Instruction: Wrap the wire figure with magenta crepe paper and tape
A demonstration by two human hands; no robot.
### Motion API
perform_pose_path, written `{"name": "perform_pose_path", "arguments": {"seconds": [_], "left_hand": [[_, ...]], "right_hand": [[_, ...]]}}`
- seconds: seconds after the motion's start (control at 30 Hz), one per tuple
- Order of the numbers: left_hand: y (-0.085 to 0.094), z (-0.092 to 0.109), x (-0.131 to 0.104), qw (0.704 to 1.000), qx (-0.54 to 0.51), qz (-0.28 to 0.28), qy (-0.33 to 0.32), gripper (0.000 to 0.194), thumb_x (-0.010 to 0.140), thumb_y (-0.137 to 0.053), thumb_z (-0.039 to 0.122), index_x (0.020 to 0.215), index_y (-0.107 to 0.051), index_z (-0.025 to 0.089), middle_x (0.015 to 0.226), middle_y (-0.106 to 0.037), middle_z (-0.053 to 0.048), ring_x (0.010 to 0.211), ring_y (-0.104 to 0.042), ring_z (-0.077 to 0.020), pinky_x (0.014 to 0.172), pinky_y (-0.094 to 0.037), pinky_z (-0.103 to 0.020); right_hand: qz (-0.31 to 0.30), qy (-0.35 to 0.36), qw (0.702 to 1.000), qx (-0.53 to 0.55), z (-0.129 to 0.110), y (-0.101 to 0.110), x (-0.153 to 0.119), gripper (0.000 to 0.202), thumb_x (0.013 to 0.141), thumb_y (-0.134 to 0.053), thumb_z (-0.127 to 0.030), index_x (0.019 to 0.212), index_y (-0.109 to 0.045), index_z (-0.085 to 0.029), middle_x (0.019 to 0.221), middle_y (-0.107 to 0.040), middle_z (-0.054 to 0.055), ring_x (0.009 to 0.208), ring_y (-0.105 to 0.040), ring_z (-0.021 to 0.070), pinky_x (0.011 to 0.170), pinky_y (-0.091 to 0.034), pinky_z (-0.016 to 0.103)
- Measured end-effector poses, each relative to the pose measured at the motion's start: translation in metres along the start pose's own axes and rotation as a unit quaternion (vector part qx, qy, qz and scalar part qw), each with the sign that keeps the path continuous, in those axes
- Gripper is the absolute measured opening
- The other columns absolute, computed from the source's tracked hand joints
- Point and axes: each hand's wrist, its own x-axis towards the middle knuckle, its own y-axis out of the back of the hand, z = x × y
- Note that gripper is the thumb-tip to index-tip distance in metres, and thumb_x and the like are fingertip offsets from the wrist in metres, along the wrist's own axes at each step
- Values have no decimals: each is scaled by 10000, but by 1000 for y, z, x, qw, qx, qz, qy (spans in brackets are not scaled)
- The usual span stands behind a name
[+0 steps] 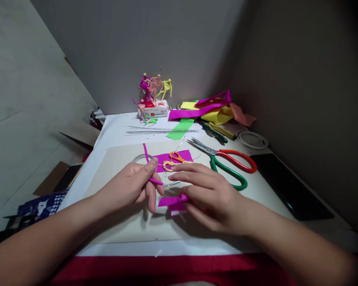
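My left hand (139, 178) pinches a thin magenta-wrapped wire (156, 181) between thumb and fingers. Bare twisted silver wire (170, 184) runs off from its lower end. Close by on the right, my right hand (213, 194) has a magenta paper strip (167, 201) at its thumb and fingers, with the upper fingers stretched out above it; the grip itself is partly hidden. Just beyond my hands lie a magenta paper piece (186, 155) and small scissors with orange and yellow handles (176, 156). A coil of wire (135, 159) is partly behind my left hand.
Large scissors with red and green handles (231, 155) lie right of centre, pliers (217, 133) behind them. At right are a black phone (289, 186) and a white cable coil (252, 140). Several wire figures (156, 85) stand by a small box (158, 109); colored paper strips (217, 111) lie behind.
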Motion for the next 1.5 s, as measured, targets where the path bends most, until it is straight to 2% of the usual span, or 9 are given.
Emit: {"name": "perform_pose_path", "arguments": {"seconds": [0.2, 0.37, 0.43, 0.53, 0.63, 0.7, 0.83, 1.1, 1.5], "left_hand": [[-6, 1, -2, 993, -29, 108, -47, 501, 833, -471, 589, 624, -584, 148, 379, -595, -48, 287, -335, -75, 349, -192, -214], [-14, -4, -4, 988, -52, 131, -66, 493, 843, -442, 601, 656, -577, 165, 370, -587, -32, 292, -373, -83, 368, -225, -216], [-12, -5, -3, 993, -51, 90, -58, 492, 855, -448, 572, 644, -597, 154, 367, -581, -31, 294, -367, -73, 373, -202, -211], [-4, -1, -1, 997, -54, -47, -6, 455, 848, -501, 488, 599, -630, 130, 354, -560, -35, 281, -341, -64, 377, -148, -222], [2, 5, -3, 985, -46, -164, 25, 424, 830, -520, 442, 614, -671, 110, 323, -511, -26, 294, -385, -91, 403, -206, -238], [3, 8, -7, 981, -7, -192, 30, 423, 842, -518, 435, 613, -674, 115, 317, -492, -9, 305, -385, -91, 429, -265, -237], [0, 10, -13, 989, 66, -132, 4, 399, 843, -538, 398, 517, -551, 168, 330, -494, 13, 337, -395, -88, 456, -324, -223], [-12, 10, -16, 982, 155, 45, -100, 486, 871, -486, 343, 410, -462, 190, 349, -462, 14, 392, -434, -98, 487, -362, -216], [-15, 10, -17, 974, 155, 92, -133, 439, 850, -512, 302, 436, -435, 181, 390, -439, 35, 410, -398, -82, 437, -319, -198]], "right_hand": [[34, -45, 998, -3, -4, -18, -4, 190, 796, -555, -102, 962, -624, -164, 1205, -628, 136, 1075, -589, 237, 936, -487, 434], [92, -109, 985, 96, -14, -23, -2, 190, 805, -541, -59, 940, -639, -151, 986, -697, 104, 900, -640, 173, 819, -541, 326], [99, -120, 981, 116, -15, -21, -1, 182, 804, -538, -53, 914, -638, -157, 917, -696, 91, 850, -638, 165, 775, -545, 312], [48, -98, 986, 129, -14, -11, 2, 181, 816, -519, -49, 899, -634, -160, 893, -680, 94, 829, -620, 162, 747, -534, 301], [-28, -48, 989, 140, -13, 2, 5, 180, 835, -498, -55, 905, -626, -162, 905, -669, 99, 842, -608, 159, 752, -524, 292], [-55, -21, 988, 139, -11, 7, 7, 181, 841, -489, -57, 915, -617, -161, 907, -667, 101, 844, -604, 160, 752, -521, 293], [-52, -8, 993, 106, -8, 2, 5, 170, 836, -507, -73, 941, -609, -159, 967, -668, 111, 866, -588, 178, 776, -514, 330], [61, -70, 994, 62, -16, -15, -1, 207, 794, -543, -34, 957, -602, -148, 936, -679, 92, 826, -562, 182, 745, -517, 350], [61, -61, 995, 48, -9, -9, -1, 170, 788, -550, -16, 906, -631, -108, 901, -691, 107, 827, -594, 174, 763, -510, 335]]}}
